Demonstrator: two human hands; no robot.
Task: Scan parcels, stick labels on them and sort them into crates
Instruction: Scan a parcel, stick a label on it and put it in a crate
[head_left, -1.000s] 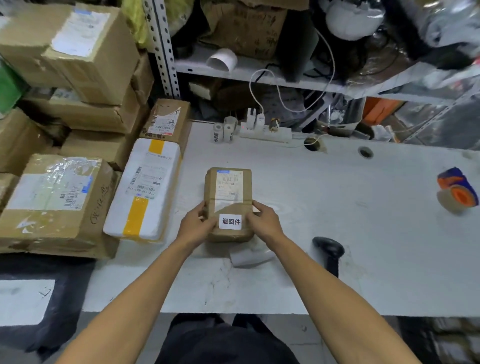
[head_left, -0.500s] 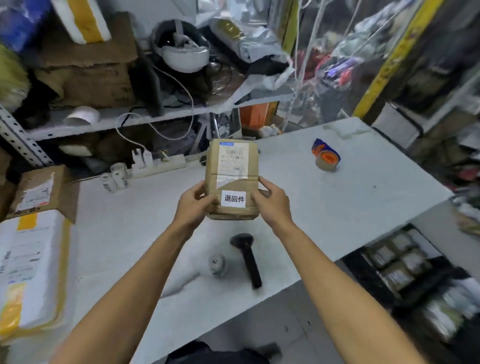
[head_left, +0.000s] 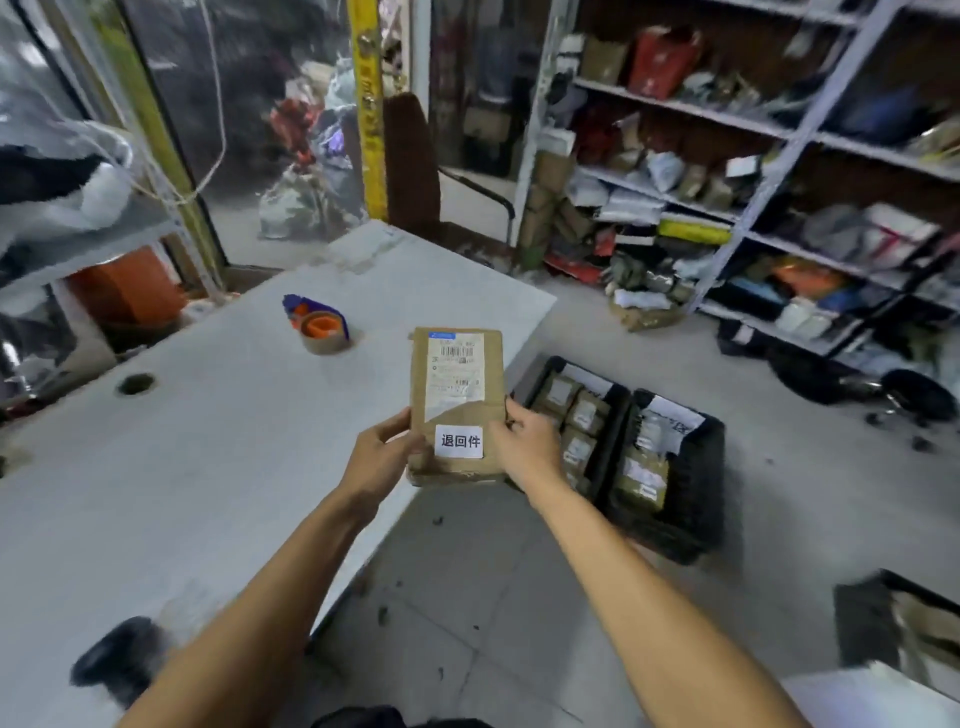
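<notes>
Both hands hold one brown parcel (head_left: 457, 405) in the air past the corner of the white counter (head_left: 208, 441), the left hand (head_left: 382, 460) clamped on its left edge and the right hand (head_left: 524, 447) on its right edge. A white sticker (head_left: 459, 441) sits low on the parcel's face beneath a shipping label (head_left: 455, 375). Two black crates (head_left: 670, 478) of parcels stand on the floor just beyond, and a tape roll (head_left: 323, 331) rests on the counter.

Matt cardboard parcel (head_left: 457, 405) – glossy paper label (head_left: 459, 441)
</notes>
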